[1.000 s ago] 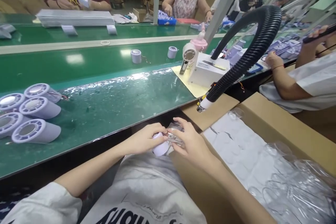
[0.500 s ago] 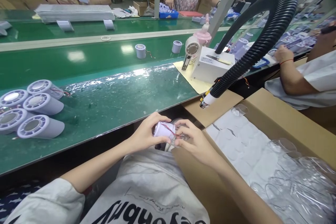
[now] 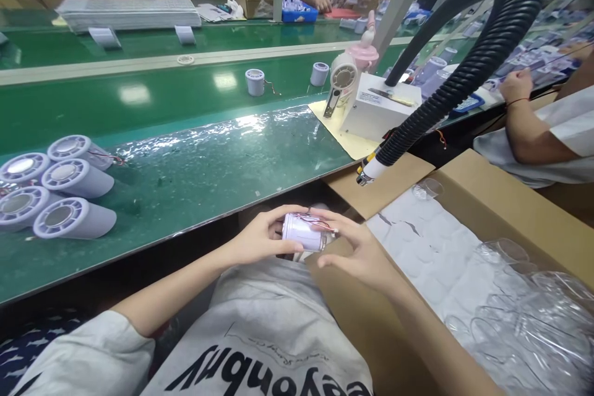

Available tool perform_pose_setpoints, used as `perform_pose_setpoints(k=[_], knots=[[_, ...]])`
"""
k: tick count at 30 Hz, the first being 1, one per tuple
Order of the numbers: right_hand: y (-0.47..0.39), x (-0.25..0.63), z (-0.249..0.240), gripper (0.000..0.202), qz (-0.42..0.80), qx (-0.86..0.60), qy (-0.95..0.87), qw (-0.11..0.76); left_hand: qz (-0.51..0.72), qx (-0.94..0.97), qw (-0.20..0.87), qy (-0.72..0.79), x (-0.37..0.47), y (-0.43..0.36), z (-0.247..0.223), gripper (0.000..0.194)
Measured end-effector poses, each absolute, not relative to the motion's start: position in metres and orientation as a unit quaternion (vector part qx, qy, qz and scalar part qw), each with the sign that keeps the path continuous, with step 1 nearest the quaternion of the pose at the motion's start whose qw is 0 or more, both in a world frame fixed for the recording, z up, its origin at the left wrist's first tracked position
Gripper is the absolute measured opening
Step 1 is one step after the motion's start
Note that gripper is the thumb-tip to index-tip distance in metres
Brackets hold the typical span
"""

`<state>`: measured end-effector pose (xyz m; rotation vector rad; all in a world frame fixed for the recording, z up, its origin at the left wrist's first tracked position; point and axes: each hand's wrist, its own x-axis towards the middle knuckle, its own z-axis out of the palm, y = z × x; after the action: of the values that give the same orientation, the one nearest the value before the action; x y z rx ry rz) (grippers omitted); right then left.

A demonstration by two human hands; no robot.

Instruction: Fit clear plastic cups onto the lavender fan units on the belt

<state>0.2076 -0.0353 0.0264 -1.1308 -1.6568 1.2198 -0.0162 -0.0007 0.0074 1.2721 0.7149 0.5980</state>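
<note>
A pale purple cylindrical housing (image 3: 302, 234) with thin red and dark wires along its top is held in front of my lap. My left hand (image 3: 266, 234) is closed around its left end, thumb below and fingers over the top. A clear plastic rim (image 3: 323, 241) shows at the housing's right end. My right hand (image 3: 357, 247) is beside that end, with its fingers over the wires and a small white connector (image 3: 335, 231). Its thumb is stretched out below, apart from the housing. Part of the housing is hidden by my left fingers.
Several similar housings (image 3: 77, 218) stand at left on the green bench (image 3: 199, 179). A white box (image 3: 383, 108) with a black flexible hose (image 3: 468, 68) stands at right. A cardboard box (image 3: 520, 192) beside me holds clear plastic cups (image 3: 533, 315). Co-workers sit across and at right.
The housing has turned more level and shifted slightly right. My right thumb has come away from its end, and my right hand has opened wider. The view has shifted slightly.
</note>
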Motion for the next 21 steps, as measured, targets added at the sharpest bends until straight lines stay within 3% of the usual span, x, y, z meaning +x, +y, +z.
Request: perform_pose_setpoints(k=[4,21], knots=[[-0.043,0.209,0.027,0.042,0.398,-0.451,-0.716,0.353,0.261,0.56,0.718,0.321,-0.02,-0.003,0.007,0.065],[-0.047,0.211,0.027,0.045,0.62,-0.453,-0.535,0.353,0.284,0.684,0.623,0.251,-0.022,-0.005,0.017,0.075]])
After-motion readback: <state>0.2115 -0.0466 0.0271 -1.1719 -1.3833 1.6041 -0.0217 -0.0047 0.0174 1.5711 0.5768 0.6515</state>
